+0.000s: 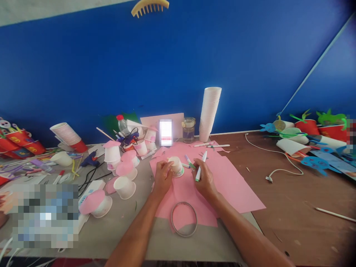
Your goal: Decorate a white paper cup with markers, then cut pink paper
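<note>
My left hand (162, 176) is closed round a small white paper cup (177, 167) that stands upside down on pink paper sheets (233, 185). My right hand (204, 180) grips a white marker with a green end (200, 167), its tip pointing up and away. A second green-tipped marker (189, 161) lies between the cup and my right hand. A grey ring (184, 218) lies on the pink paper just in front of my wrists.
A tall stack of white cups (210, 113), a glass jar (188, 129) and a phone (166, 132) stand at the back. Pink-topped white cups (122, 178) and a glue gun (90, 159) crowd the left. A white cable (278, 159) and paper-cup crafts (306, 141) lie right.
</note>
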Demonstrator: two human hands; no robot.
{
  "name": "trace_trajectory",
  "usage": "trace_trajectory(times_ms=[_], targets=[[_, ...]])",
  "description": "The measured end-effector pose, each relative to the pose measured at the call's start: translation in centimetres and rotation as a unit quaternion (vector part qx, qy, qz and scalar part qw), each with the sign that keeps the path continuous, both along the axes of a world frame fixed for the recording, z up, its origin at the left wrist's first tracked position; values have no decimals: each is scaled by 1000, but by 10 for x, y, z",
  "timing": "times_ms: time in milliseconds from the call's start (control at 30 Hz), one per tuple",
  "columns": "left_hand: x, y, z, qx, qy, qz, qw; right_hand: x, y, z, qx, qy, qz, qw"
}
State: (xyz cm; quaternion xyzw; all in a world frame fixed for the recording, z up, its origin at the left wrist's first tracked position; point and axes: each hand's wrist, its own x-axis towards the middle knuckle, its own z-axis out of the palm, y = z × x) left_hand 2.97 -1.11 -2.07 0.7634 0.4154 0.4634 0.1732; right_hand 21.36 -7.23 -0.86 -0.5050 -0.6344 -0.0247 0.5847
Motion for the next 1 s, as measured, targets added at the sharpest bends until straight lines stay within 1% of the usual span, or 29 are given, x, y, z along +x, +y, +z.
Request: trace_trajectory(times_ms=[100, 300, 433, 567, 667, 833, 1000], targets=[[0, 2, -1, -15, -9, 8, 1000, 1, 1, 0, 2, 3, 0, 1000], [1, 2, -2, -55, -9, -25, 998, 2, 2, -2, -10, 12, 1, 1000], [0, -1, -1, -81, -56, -15, 995, 2, 2, -2, -18, 20, 4, 1000], [-1, -3, 1, -50, -134, -1, 990, 0, 0, 0, -35, 33, 16, 999], [-2, -3, 1, -28, -159, -1, 987, -2, -2, 2, -30, 29, 21, 999], [-3, -2, 2, -14, -134, 23, 991, -4, -2, 1, -24, 27, 17, 999], [-5, 0, 4, -20, -102, 33, 994, -1, 0, -4, -52, 23, 22, 998]])
